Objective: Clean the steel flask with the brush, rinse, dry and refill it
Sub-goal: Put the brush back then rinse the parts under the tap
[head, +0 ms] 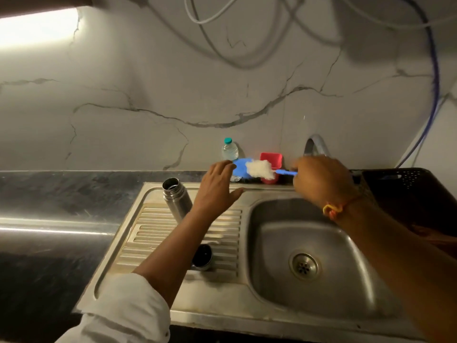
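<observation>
The steel flask stands uncapped on the ribbed drainboard at the sink's left. Its dark cap lies on the drainboard nearer to me, partly behind my left forearm. My right hand grips the blue handle of a brush whose white bristle head points left, above the sink's back rim. My left hand hovers with fingers spread and relaxed, to the right of the flask and just left of the bristles, holding nothing. A blue cloth or pad lies behind the fingertips.
A small water bottle with a teal cap and a red holder stand against the marble wall. The tap curves over the steel basin. A dark perforated crate sits at the right. Dark counter stretches left.
</observation>
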{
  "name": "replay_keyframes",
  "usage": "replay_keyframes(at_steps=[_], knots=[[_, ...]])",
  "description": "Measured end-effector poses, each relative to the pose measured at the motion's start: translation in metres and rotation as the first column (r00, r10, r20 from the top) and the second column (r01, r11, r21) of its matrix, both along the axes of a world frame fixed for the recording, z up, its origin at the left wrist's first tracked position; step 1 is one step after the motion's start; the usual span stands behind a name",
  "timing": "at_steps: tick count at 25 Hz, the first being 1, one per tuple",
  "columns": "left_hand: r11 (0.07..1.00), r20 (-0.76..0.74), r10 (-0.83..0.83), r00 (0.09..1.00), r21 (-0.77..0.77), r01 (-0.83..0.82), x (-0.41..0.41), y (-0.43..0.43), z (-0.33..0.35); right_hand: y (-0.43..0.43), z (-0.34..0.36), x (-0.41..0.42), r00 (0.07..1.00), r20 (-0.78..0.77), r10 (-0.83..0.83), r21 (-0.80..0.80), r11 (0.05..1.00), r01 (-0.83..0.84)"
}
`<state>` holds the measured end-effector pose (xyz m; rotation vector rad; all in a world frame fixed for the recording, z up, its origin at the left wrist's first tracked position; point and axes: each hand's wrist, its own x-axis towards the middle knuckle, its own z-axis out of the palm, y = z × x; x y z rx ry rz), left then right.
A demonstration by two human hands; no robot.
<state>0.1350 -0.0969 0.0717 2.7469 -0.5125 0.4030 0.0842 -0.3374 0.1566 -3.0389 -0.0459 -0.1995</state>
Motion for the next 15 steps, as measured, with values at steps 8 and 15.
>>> replay_keyframes(at_steps=[8, 15], knots=[[0.997, -0.169, -0.01, 0.986, -0.074, -0.002, 0.026, -0.048, -0.002, -0.03, 0.086, 0.049, 0.983, 0.184, 0.019, -0.218, 0.976, 0.022], [0.994, -0.247, 0.024, 0.969, -0.094, -0.048, 0.044, -0.047, -0.014, -0.013, 0.087, 0.105, 0.997, 0.057, 0.057, -0.368, 0.929, -0.032]])
